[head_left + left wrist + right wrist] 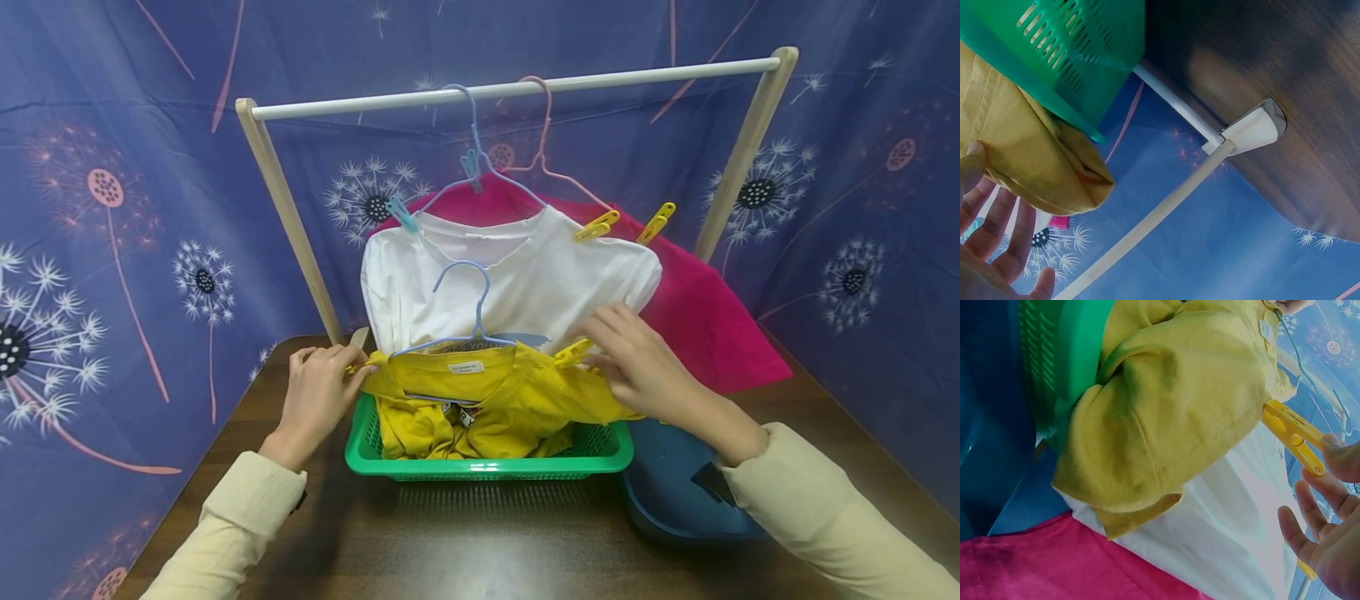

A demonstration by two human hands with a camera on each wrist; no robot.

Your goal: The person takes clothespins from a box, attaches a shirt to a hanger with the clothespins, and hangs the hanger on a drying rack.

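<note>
A yellow shirt (pixel 442 421) on a blue wire hanger (pixel 480 312) is partly inside a green basket (pixel 491 468), its collar raised above the rim. My left hand (pixel 318 392) pinches the shirt's left shoulder; in the left wrist view the thumb lies on the yellow cloth (pixel 1041 156). At the other shoulder, my right hand (pixel 637 367) holds a yellow clothespin (pixel 1294 437) by its end between thumb and finger. The pin's tip meets the shirt's shoulder edge. Part of the left fingertips' grip is hidden.
Behind, a white shirt (pixel 517 267) and a magenta garment (pixel 697 308) hang by clipped hangers from a white rod (pixel 360 103) on wooden posts. Yellow clothespins (pixel 657 223) and teal clothespins (pixel 402 214) sit on them. A blue bin (pixel 667 492) stands right of the basket.
</note>
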